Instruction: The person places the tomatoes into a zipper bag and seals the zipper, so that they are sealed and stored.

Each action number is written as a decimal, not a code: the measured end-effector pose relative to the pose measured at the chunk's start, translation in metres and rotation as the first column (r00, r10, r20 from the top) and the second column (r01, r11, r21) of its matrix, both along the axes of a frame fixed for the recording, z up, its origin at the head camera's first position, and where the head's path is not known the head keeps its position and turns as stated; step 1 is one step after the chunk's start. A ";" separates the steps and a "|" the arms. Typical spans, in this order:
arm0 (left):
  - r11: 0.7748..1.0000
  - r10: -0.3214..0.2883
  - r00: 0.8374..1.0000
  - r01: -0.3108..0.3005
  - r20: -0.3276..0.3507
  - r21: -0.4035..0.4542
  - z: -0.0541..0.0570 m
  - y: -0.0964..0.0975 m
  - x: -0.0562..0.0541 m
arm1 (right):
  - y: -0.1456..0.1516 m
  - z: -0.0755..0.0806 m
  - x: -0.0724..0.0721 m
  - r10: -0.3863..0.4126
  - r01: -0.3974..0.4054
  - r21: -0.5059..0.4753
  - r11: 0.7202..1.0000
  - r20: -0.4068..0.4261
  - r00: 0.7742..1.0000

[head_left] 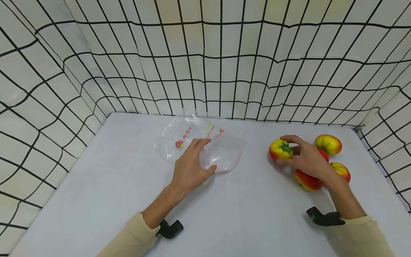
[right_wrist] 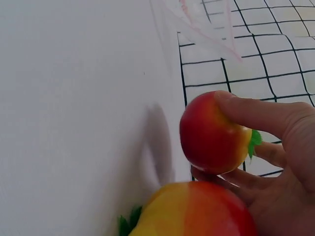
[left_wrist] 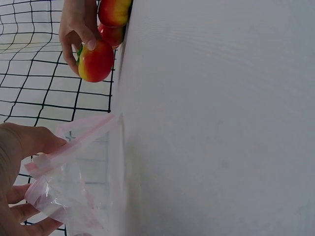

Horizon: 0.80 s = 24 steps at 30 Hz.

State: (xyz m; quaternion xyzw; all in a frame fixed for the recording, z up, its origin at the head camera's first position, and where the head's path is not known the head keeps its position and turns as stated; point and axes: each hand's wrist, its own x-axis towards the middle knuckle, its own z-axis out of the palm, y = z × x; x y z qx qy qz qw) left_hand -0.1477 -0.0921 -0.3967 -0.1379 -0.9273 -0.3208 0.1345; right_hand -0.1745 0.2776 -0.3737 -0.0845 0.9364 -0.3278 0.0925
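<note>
My right hand [head_left: 306, 157] holds a glossy red-and-yellow tomato [head_left: 278, 150] with a green leafy cap, thumb on one side and fingers on the other. In the right wrist view the held tomato [right_wrist: 209, 135] has its shadow beside it on the tabletop. A clear plastic zip bag [head_left: 224, 153] with small strawberry prints lies near the table's back edge. Over its near side is my left hand [head_left: 191, 167], thumb and fingers spread wide apart. The left wrist view shows the thumb at the bag's pink zip edge [left_wrist: 74, 147], with the other fingers lower down beside the film.
Several similar red-and-yellow fruits lie under and beyond my right hand, one ribbed and mostly yellow [head_left: 328, 144], one redder [head_left: 309, 180]. A black grid net [head_left: 221, 57] over white walls rises around the back and sides of the white table [head_left: 106, 178].
</note>
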 end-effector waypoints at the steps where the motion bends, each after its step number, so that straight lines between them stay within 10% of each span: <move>1: 1.000 0.001 1.000 -0.001 -0.003 -0.001 0.000 0.000 0.000 | -0.002 0.000 0.000 -0.002 0.002 -0.014 1.000 -0.011 1.000; 24: 1.000 0.007 1.000 -0.007 -0.004 0.004 0.000 0.002 -0.001 | -0.036 -0.001 0.008 -0.038 0.030 -0.203 0.979 -0.035 0.999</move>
